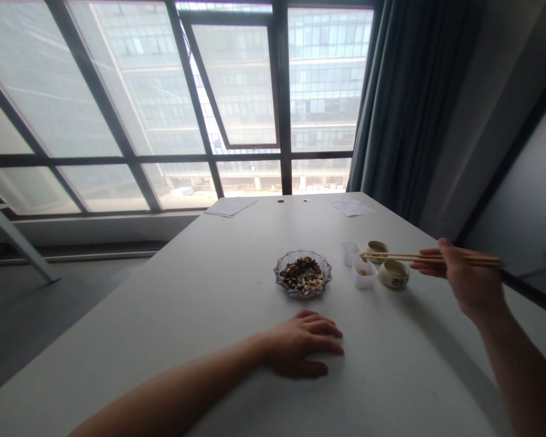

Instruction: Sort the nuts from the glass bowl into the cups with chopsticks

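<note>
My right hand (466,273) grips a pair of wooden chopsticks (404,257), held nearly level and pointing left. A small light-brown morsel (363,258) shows at their tips, just above a small clear plastic cup (365,276); its kind is too small to tell. Inside that cup lies a small brownish piece. My left hand (303,346) rests flat on the table, fingers spread and holding nothing. Just beyond it stands a scalloped glass bowl (278,281) filled with mixed dark and pale nuts or seeds (304,274).
Behind the near cup is another clear plastic cup (349,254). Two small ceramic cups, one nearer (394,276) and one farther (377,247), stand to the right. Papers lie on the white table (236,297) at far left (230,208) and far right (352,208). Windows and a curtain (404,109) are beyond.
</note>
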Available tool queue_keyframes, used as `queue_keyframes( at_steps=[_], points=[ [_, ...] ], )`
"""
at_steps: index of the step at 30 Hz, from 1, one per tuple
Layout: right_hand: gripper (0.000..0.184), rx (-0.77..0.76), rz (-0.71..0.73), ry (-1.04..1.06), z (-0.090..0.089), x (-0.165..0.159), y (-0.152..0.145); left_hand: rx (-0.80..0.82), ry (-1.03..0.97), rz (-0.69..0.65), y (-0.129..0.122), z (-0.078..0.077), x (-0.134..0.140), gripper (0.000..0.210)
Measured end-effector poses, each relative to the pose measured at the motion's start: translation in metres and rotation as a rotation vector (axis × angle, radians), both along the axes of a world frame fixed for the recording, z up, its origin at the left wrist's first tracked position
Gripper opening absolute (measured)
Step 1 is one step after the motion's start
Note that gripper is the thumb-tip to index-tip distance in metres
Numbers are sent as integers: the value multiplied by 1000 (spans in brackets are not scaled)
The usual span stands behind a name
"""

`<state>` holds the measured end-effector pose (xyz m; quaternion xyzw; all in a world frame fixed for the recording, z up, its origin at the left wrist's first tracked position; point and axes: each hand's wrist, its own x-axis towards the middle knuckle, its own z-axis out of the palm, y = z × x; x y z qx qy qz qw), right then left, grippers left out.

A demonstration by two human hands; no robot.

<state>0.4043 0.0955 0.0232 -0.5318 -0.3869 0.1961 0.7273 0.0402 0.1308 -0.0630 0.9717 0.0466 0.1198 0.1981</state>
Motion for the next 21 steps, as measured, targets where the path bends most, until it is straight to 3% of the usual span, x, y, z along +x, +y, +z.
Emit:
queue_keyframes(
  at_steps=[9, 15, 21],
  points=[
    [47, 57, 80, -58, -10, -14, 5, 4, 10, 4, 1, -1, 1, 46],
    [47, 33, 353, -107, -24, -59, 10, 9, 1, 11, 1, -3, 3, 46],
    [45, -21, 600, -44, -51, -99, 19, 16, 7, 8, 1, -3, 3, 47]
  ],
)
